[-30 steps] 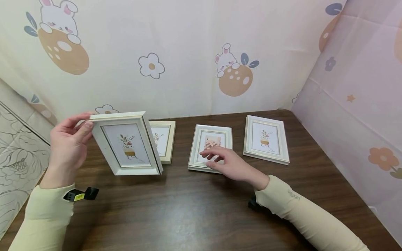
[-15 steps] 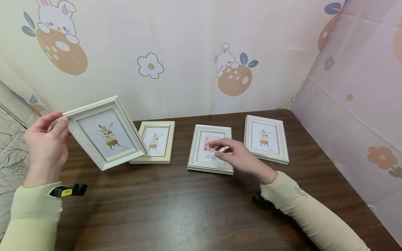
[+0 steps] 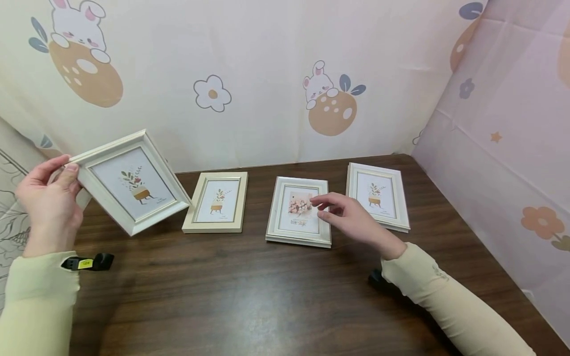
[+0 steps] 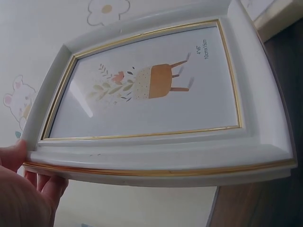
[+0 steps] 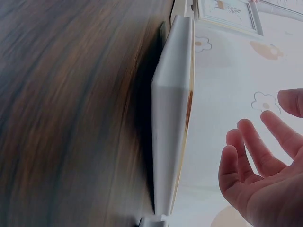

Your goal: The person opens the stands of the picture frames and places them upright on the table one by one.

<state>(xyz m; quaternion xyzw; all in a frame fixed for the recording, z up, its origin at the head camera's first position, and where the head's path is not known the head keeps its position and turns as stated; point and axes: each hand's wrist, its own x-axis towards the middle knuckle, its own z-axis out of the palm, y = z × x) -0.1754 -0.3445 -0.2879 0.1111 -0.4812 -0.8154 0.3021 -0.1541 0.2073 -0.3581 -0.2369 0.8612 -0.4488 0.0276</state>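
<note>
1. Fingers and thumb of the left hand (image 3: 51, 200) pinch the left corner of the raised frame (image 3: 132, 183); that grip is closed on the rim.
2. I see the left forearm, in a pale sleeve (image 3: 37, 301), run up from the lower left, with a black strap (image 3: 91, 262) at the cuff.
3. The raised frame is off the desk (image 3: 258, 301), tilted, picture side toward my head view. Its lower right corner just overlaps the edge of the cream frame (image 3: 216, 203); I cannot tell from there whether they touch.
4. The right hand (image 3: 356, 222) hangs over the right edge of the flower-photo frame (image 3: 294, 212), fingers loosely bent, thumb apart. My right wrist view shows this grip well spread and holding nothing.
5. The far right frame (image 3: 378, 195) lies flat, partly behind that hand.
6. Bare wood separates the three flat frames and runs from their near edges to the bottom of my head view.
7. The desk's back edge meets the patterned backdrop (image 3: 262, 128), close behind the frames; its right edge slants along the side hanging (image 3: 503, 178).
</note>
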